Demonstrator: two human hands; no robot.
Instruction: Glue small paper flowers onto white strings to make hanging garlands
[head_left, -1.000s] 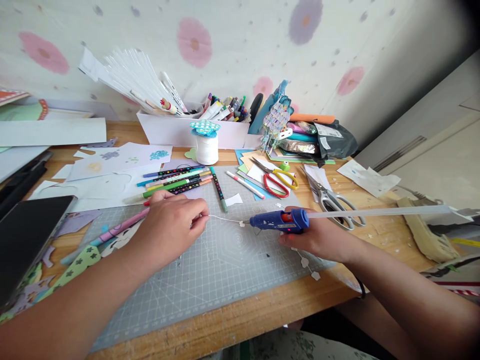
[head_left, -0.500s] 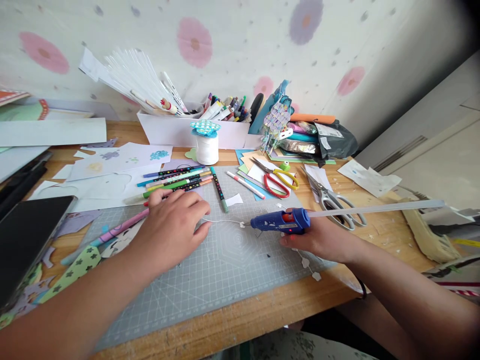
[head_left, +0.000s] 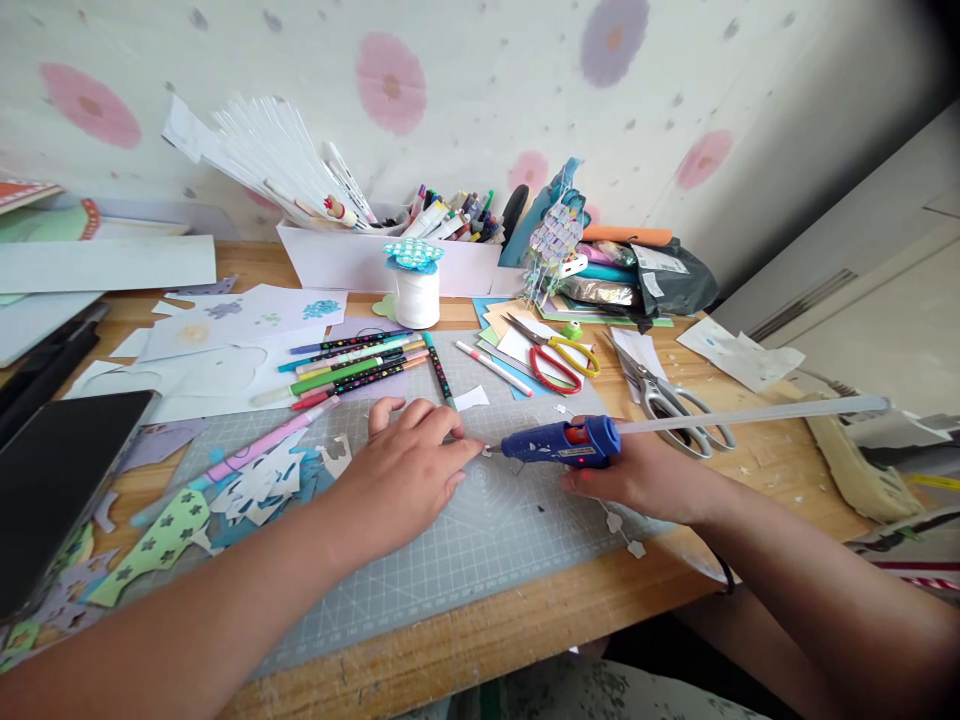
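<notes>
My right hand (head_left: pixel 637 470) is wrapped round a blue hot glue gun (head_left: pixel 559 443), a long clear glue stick jutting from its back and a red light lit on its side. The metal nozzle points left at a small white paper cutout (head_left: pixel 488 450) on the grey cutting mat (head_left: pixel 480 560). My left hand (head_left: pixel 412 465) has its fingertips closed at that cutout's left edge; the hand covers the thread there. More small white cutouts (head_left: pixel 636 549) hang on a thin white string below the right hand.
Several markers (head_left: pixel 352 365) lie behind my left hand. Red-and-yellow scissors (head_left: pixel 559 360) and grey scissors (head_left: pixel 667 400) lie at the right. Paper scraps (head_left: pixel 262 485), a phone (head_left: pixel 71 490) and a white spool (head_left: pixel 417 300) surround the mat. A pen box (head_left: pixel 465 265) stands at the wall.
My left hand has slid right along the string to the cutout by the nozzle, uncovering paper scraps and marker ends. The glue gun has stayed almost still.
</notes>
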